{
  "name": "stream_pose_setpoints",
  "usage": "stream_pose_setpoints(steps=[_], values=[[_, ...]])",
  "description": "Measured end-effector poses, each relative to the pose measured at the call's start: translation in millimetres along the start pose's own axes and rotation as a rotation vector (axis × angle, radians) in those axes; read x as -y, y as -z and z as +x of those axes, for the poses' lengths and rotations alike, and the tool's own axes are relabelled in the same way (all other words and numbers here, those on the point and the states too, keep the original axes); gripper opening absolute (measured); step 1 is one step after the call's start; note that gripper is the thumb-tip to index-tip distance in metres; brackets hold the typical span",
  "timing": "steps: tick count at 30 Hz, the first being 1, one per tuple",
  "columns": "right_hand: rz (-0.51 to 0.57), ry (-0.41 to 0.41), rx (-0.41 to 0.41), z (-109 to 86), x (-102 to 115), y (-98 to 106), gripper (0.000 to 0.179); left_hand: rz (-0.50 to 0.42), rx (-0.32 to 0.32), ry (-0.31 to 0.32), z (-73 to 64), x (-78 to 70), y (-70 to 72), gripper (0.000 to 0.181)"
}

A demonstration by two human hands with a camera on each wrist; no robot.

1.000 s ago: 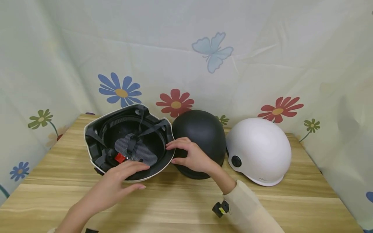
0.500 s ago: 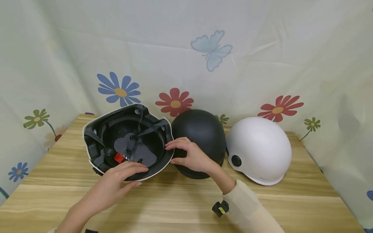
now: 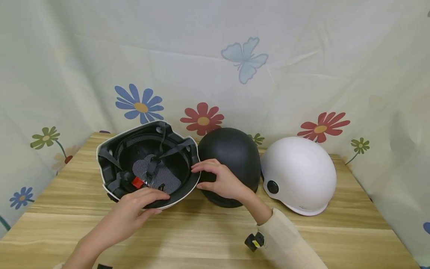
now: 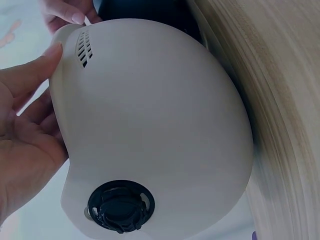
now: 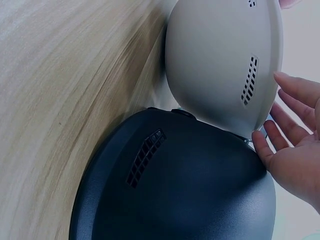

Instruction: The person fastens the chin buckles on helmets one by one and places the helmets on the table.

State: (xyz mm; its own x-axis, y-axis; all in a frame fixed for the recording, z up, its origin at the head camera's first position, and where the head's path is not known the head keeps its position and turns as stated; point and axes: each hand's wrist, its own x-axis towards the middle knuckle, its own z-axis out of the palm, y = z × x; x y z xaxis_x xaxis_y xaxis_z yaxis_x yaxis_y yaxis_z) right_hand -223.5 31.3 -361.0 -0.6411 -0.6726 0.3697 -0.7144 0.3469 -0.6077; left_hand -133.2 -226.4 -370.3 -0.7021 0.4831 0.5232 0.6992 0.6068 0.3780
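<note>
An off-white helmet (image 3: 134,147) lies upside down at the left of the table, its black lining, dark straps and red buckle (image 3: 137,182) facing up. My left hand (image 3: 131,211) holds its near rim, fingers inside and thumb outside; the left wrist view shows that thumb (image 4: 54,50) against the shell near a vent. At the right side of the rim, my right hand (image 3: 222,181) pinches the edge between fingers and thumb (image 5: 290,82). Directly beside it stands a black helmet (image 3: 231,153), dome up, partly hidden by my right hand.
A white helmet (image 3: 299,168) with a black round side knob sits dome up to the right of the black one. The wooden table (image 3: 208,239) ends at a cloth backdrop (image 3: 188,48) printed with flowers and a butterfly.
My left thumb has drawn up slightly to the near rim, and the left fingers have shifted a little left. My right hand and the helmets are practically unmoved.
</note>
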Motion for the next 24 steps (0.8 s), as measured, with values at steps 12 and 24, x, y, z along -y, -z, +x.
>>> stream_pose_setpoints(steps=[12,24], values=[[0.025,-0.004,-0.013,-1.1,-1.3,-0.1,0.038,0.008,-0.002,-0.001,-0.7,0.4,0.1,0.046],[0.041,-0.007,-0.026,-2.7,-2.2,-1.2,0.038,0.029,-0.023,-0.029,-2.0,2.6,-0.7,0.049]])
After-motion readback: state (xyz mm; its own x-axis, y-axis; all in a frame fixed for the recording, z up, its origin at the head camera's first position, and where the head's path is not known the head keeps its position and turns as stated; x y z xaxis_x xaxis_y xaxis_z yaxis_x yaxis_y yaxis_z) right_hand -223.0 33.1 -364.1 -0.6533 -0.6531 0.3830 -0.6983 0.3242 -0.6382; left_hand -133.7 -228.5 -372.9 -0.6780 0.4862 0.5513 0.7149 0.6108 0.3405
